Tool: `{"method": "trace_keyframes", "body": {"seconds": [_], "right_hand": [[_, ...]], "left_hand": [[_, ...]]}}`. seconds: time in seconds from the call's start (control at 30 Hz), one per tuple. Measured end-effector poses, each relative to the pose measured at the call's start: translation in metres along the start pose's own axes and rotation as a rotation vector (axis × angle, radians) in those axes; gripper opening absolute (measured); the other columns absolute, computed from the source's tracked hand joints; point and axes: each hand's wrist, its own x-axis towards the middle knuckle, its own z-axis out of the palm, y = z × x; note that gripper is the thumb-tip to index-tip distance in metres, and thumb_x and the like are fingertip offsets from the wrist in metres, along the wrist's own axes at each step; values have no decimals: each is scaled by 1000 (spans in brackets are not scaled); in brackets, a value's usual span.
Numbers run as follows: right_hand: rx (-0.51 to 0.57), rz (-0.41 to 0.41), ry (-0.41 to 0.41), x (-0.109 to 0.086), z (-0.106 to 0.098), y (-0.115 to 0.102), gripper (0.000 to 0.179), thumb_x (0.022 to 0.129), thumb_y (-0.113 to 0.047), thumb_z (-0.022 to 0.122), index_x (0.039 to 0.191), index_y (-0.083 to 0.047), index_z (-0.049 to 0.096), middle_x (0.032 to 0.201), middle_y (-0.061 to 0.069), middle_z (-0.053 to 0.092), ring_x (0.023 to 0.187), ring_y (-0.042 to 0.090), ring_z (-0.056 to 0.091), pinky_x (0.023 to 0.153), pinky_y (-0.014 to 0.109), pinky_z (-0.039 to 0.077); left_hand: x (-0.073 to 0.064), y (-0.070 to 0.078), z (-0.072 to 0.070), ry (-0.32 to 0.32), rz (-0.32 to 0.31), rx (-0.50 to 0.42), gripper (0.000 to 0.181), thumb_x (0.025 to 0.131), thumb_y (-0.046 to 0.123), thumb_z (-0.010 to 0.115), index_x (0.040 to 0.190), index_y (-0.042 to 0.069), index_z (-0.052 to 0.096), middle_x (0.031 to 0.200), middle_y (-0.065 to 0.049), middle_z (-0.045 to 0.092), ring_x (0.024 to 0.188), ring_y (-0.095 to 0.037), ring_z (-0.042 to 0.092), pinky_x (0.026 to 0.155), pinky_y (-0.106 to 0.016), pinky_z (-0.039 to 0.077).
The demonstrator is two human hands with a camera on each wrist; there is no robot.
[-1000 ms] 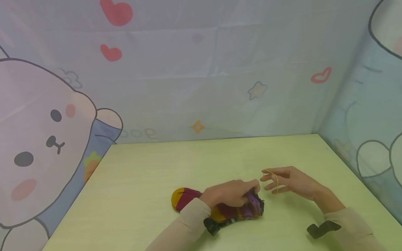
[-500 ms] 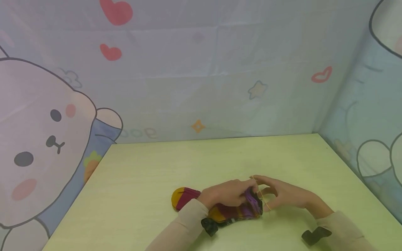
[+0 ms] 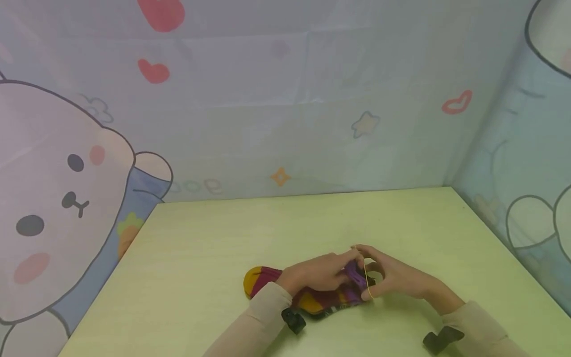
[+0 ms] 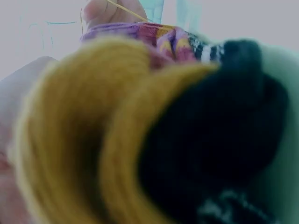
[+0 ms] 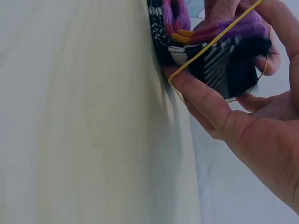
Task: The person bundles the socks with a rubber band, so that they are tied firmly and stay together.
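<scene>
A bundle of socks [image 3: 312,301], maroon and mustard with purple, black and white patterns, lies on the table. My left hand [image 3: 314,272] grips it from above near its right end. My right hand [image 3: 399,275] is at that end, thumb and fingers spread and curved around it. A thin yellow rubber band [image 5: 219,37] is stretched over the right fingers and thumb, crossing in front of the dark sock cuffs [image 5: 233,63]. In the left wrist view, blurred mustard folds [image 4: 70,93] and a black fold [image 4: 210,130] fill the foreground, hiding most of the left hand.
The pale yellow-green table [image 3: 214,238] reaches back to a cloth backdrop [image 3: 250,124] printed with hearts and a bear, which also covers the right side. A black wrist device [image 3: 293,321] sits at the left sleeve, another dark device [image 3: 441,339] at the right sleeve.
My right hand has moved left to the sock bundle's end, bringing the rubber band with it and spreading it wider. The left hand keeps its grip, shifting slightly left.
</scene>
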Motion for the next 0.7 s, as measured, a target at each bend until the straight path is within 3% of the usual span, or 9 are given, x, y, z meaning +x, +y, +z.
{"method": "trace_keyframes", "body": {"seconds": [0.17,0.27,0.5,0.7], "right_hand": [[-35,5,18,0,1,3,97,81,-16,82,157,-18,22,150,15,38,133,35,41,105,44,37],[-11,-17,0,1,2,3,94,81,-14,82,156,-18,24,143,16,43,126,36,47,99,38,44],[-63,-34,9,0,2,3,88,82,-14,82,153,-17,30,135,16,48,118,34,51,93,36,48],[-76,-6,-4,0,2,2,91,85,-13,78,157,-16,23,135,19,45,114,33,51,88,36,51]], "left_hand": [[-1,-2,1,-25,49,-65,32,102,0,51,118,13,25,125,-2,68,101,-3,60,86,-14,43],[-1,-3,1,-34,52,-52,30,103,1,50,112,11,24,129,0,66,103,-1,60,87,-14,42],[0,-6,3,-5,60,-59,32,101,-4,49,112,12,24,123,-6,69,101,-2,63,84,-14,44],[0,-9,4,5,61,-59,30,101,-6,44,115,11,24,110,-8,70,97,-3,65,82,-14,46]]}}
